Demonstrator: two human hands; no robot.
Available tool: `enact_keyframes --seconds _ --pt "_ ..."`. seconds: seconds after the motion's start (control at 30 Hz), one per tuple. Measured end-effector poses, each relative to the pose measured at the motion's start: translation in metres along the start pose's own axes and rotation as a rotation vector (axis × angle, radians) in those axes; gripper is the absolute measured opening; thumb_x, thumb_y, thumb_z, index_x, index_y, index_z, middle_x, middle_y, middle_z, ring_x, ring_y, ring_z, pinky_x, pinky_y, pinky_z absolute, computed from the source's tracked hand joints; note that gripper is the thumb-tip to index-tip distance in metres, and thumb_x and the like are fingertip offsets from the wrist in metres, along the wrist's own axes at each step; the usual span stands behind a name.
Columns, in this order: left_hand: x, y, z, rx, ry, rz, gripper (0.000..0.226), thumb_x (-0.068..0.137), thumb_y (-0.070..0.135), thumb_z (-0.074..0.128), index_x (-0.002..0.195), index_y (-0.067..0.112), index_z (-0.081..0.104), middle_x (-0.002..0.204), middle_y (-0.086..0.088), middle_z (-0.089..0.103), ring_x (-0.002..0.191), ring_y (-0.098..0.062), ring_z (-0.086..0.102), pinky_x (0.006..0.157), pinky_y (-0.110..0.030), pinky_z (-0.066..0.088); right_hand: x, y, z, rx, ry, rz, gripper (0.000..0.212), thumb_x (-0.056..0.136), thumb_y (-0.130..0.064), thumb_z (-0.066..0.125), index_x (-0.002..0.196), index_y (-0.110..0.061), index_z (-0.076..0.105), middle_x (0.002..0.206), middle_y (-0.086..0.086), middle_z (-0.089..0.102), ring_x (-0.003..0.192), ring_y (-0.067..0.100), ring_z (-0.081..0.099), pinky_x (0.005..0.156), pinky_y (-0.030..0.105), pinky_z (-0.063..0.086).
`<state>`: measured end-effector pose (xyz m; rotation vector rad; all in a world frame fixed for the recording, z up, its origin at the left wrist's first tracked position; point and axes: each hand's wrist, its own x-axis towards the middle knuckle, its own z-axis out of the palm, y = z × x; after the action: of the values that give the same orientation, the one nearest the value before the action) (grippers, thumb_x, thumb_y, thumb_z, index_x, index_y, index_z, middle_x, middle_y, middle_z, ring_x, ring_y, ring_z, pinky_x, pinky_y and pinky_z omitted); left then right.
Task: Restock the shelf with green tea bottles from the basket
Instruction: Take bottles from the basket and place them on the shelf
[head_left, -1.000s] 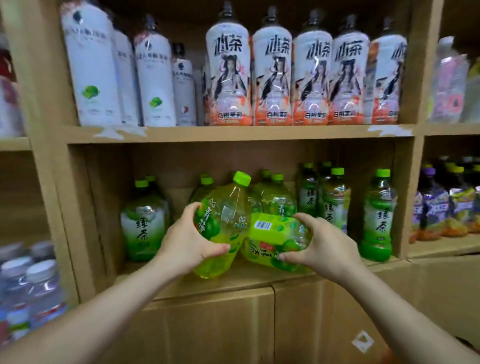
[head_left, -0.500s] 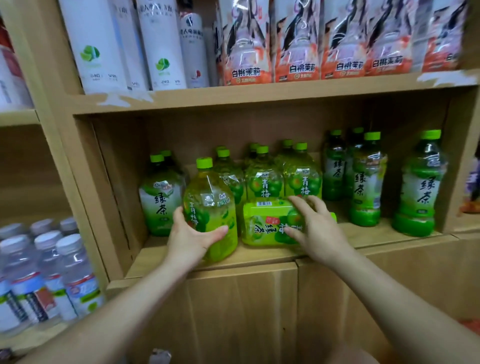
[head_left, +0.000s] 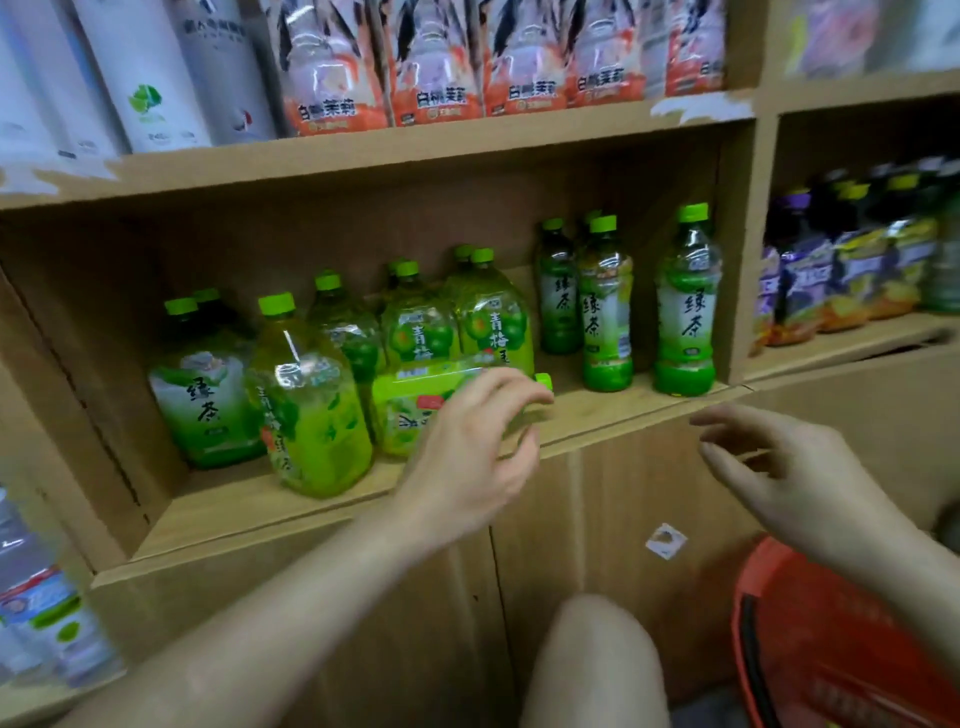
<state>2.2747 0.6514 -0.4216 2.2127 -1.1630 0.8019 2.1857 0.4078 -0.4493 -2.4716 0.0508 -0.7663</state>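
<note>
On the middle shelf (head_left: 602, 415) a yellow-green tea bottle (head_left: 311, 415) stands upright near the front edge. Beside it another green bottle (head_left: 410, 410) lies on its side, cap pointing right. My left hand (head_left: 467, 447) hovers in front of the lying bottle with fingers loosely spread; I cannot tell whether it touches it. My right hand (head_left: 779, 467) is off the shelf to the right, fingers relaxed and holding nothing. Tall green tea bottles (head_left: 685, 312) stand at the shelf's right end, and a squat one (head_left: 205, 400) at the left.
A red basket (head_left: 831, 649) sits on the floor at the lower right, below my right hand. My knee (head_left: 592, 665) is low in the middle. White and peach-label bottles fill the shelf above (head_left: 441, 62). Purple-label drinks (head_left: 841, 280) are in the right bay, water bottles (head_left: 41, 623) at lower left.
My left hand let go of the upright bottle and moved right, in front of the lying one. My right hand left the lying bottle and pulled back right. The view dropped, showing the basket.
</note>
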Motion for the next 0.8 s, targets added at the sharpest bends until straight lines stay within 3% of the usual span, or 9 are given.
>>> enact_keyframes --seconds 0.13,0.33,0.43,0.6,0.7,0.8 --pt "0.013 0.037 0.074 -0.164 -0.113 0.108 0.029 0.082 0.021 0.051 0.107 0.013 0.063 0.108 -0.001 0.058 0.101 -0.014 0.055 0.09 -0.024 0.042 -0.038 0.046 -0.032 -0.054 0.033 0.113 0.023 0.083 -0.015 0.067 0.103 -0.027 0.066 0.082 -0.008 0.069 0.076 0.009 0.065 0.072 0.021 0.049" --pt "0.018 0.099 0.19 -0.41 -0.257 0.218 0.029 0.08 0.019 0.051 0.105 0.012 0.064 0.106 -0.003 0.058 0.099 -0.012 0.054 0.085 -0.016 0.039 -0.121 0.138 -0.064 -0.141 0.162 0.446 0.02 0.086 -0.02 0.065 0.106 -0.021 0.067 0.078 -0.016 0.063 0.074 0.009 0.064 0.075 0.031 0.053" --pt "0.013 0.125 0.252 -0.473 -0.389 0.253 0.027 0.079 0.015 0.055 0.105 0.013 0.064 0.107 -0.001 0.059 0.102 -0.015 0.055 0.092 -0.022 0.04 -0.166 0.181 -0.068 -0.169 0.167 0.635 0.019 0.086 -0.019 0.066 0.104 -0.02 0.068 0.08 -0.009 0.065 0.075 0.01 0.063 0.078 0.028 0.05" --pt "0.003 0.177 0.362 -0.441 -0.721 0.302 0.033 0.085 0.021 0.055 0.117 0.021 0.058 0.122 0.002 0.057 0.115 -0.02 0.051 0.098 -0.034 0.041 -0.218 0.245 -0.068 -0.165 -0.022 0.936 0.031 0.086 -0.022 0.066 0.116 -0.015 0.064 0.095 0.003 0.068 0.088 0.018 0.064 0.085 0.028 0.048" --pt "-0.008 0.201 0.432 -0.304 -0.939 0.345 0.042 0.088 0.022 0.053 0.13 0.022 0.049 0.133 0.001 0.051 0.123 -0.022 0.045 0.099 -0.034 0.039 -0.228 0.287 -0.064 -0.171 -0.185 1.01 0.043 0.086 -0.028 0.065 0.127 -0.019 0.055 0.102 0.002 0.066 0.094 0.019 0.062 0.085 0.026 0.047" --pt "-0.028 0.208 0.502 -0.168 -1.137 0.37 0.048 0.088 0.022 0.054 0.135 0.018 0.044 0.138 -0.005 0.048 0.126 -0.027 0.043 0.103 -0.036 0.039 -0.228 0.335 -0.052 -0.253 -0.44 1.008 0.055 0.087 -0.032 0.062 0.138 -0.02 0.044 0.126 0.009 0.061 0.114 0.027 0.058 0.095 0.033 0.045"
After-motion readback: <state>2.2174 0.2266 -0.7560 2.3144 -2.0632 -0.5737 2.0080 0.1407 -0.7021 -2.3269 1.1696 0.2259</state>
